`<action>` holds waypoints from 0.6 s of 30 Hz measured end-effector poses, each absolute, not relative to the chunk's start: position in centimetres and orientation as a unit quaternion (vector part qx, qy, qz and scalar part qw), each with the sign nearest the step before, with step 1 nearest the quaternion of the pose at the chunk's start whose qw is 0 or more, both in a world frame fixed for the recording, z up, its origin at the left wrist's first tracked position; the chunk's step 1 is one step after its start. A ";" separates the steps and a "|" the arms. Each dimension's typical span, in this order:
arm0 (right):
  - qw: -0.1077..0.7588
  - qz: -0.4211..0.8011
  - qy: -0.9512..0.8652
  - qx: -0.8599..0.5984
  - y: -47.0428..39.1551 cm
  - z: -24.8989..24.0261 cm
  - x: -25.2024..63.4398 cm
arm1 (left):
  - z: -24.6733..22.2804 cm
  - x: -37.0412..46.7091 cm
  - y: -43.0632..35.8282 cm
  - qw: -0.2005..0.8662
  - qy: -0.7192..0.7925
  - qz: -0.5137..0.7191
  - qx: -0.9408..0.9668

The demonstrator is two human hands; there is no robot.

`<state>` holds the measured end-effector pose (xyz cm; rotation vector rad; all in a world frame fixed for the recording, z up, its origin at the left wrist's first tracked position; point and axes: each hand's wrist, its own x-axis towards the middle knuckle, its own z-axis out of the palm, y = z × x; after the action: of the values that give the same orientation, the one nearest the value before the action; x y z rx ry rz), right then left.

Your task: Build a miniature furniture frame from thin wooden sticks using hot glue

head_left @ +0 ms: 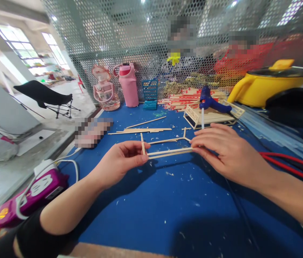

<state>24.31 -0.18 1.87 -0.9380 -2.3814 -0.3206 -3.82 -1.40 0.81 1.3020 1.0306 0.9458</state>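
Note:
A small frame of thin wooden sticks (171,152) is held between my two hands over the blue table. My left hand (123,157) pinches its left end beside a short upright stick. At the right end, my right hand (218,150) grips the long front stick between thumb and fingers. Another short upright stick rises at the frame's back right corner. Several loose sticks (148,130) lie behind the frame. A blue glue gun (213,102) with a whitish glue stick rests on a wooden stick structure (194,114) at the back right.
Two pink bottles (129,87) and a blue basket (150,94) stand along the perforated metal screen. Red-marked sticks (179,99) are piled at the back. A yellow pot (272,86) and red cable (293,165) are right; a purple power strip (37,193) is left.

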 end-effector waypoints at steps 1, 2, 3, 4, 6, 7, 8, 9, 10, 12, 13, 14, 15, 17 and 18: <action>0.277 -0.125 -0.886 -0.349 -0.2 1.9 24.3 | 0.9 -3.9 -1.5 0.580 0.435 0.408 0.555; 0.279 -0.131 -0.884 -0.350 -0.3 1.9 24.2 | 0.9 -3.9 -1.5 0.583 0.431 0.412 0.552; 0.282 -0.135 -0.882 -0.352 -0.3 2.0 24.2 | 1.0 -3.8 -1.6 0.586 0.427 0.414 0.550; 0.285 -0.138 -0.880 -0.353 -0.4 2.0 24.2 | 1.1 -3.8 -1.7 0.590 0.425 0.414 0.547; 0.289 -0.139 -0.878 -0.355 -0.4 2.1 24.1 | 1.2 -3.7 -1.9 0.598 0.420 0.414 0.543; 0.291 -0.137 -0.877 -0.357 -0.4 2.2 24.0 | 1.2 -3.7 -1.9 0.601 0.417 0.415 0.542; 0.294 -0.135 -0.875 -0.360 -0.4 2.2 24.0 | 1.1 -3.7 -1.9 0.603 0.414 0.416 0.540; 0.298 -0.131 -0.873 -0.364 -0.5 2.3 24.0 | 1.1 -3.8 -1.9 0.604 0.412 0.418 0.539; 0.301 -0.128 -0.871 -0.368 -0.5 2.3 24.0 | 1.0 -3.8 -1.9 0.606 0.410 0.419 0.538; 0.305 -0.121 -0.867 -0.375 -0.5 2.3 24.0 | 0.9 -3.9 -1.8 0.609 0.407 0.420 0.536; 0.307 -0.119 -0.866 -0.377 -0.5 2.3 24.0 | 0.9 -3.9 -1.8 0.610 0.406 0.420 0.536; 0.308 -0.118 -0.865 -0.378 -0.6 2.3 24.1 | 0.8 -3.9 -1.7 0.610 0.406 0.420 0.535; 0.308 -0.117 -0.865 -0.378 -0.6 2.3 24.1 | 0.8 -4.0 -1.7 0.609 0.408 0.419 0.536; 0.308 -0.113 -0.865 -0.379 -0.6 2.2 24.0 | 0.8 -4.0 -1.7 0.601 0.414 0.418 0.541; 0.309 -0.109 -0.865 -0.379 -0.5 2.2 24.0 | 0.9 -3.9 -1.7 0.593 0.419 0.417 0.546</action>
<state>24.02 -0.54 2.21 -1.0028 -2.2863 -0.2892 -3.94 -1.70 0.88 1.2694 0.9741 0.9698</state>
